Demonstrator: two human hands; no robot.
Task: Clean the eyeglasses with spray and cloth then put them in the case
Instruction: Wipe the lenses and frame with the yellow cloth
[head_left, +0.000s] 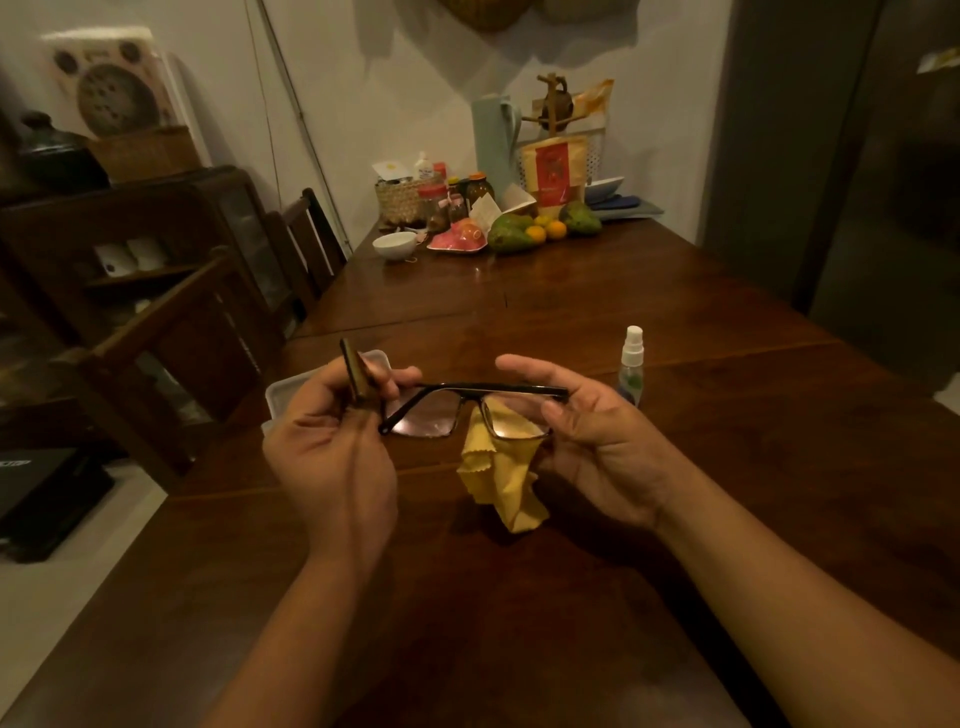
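Dark-framed eyeglasses (447, 410) hang above the wooden table between both hands, lenses pointing down. My left hand (332, 441) pinches the left temple arm, which stands folded upward near the hinge. My right hand (597, 436) grips the right end of the frame, and a yellow cloth (501, 478) dangles from that hand below the right lens. A white open case (291, 389) lies on the table behind my left hand, mostly hidden by it. A small clear spray bottle (631, 364) with a white cap stands upright just beyond my right hand.
The wooden table (519, 597) stretches ahead. At its far end stand a white bowl (395, 245), fruit (511, 234), jars, a woven basket (402, 200) and a pale jug (493, 140). Wooden chairs (171, 332) and a dark cabinet line the left side; a dark fridge stands right.
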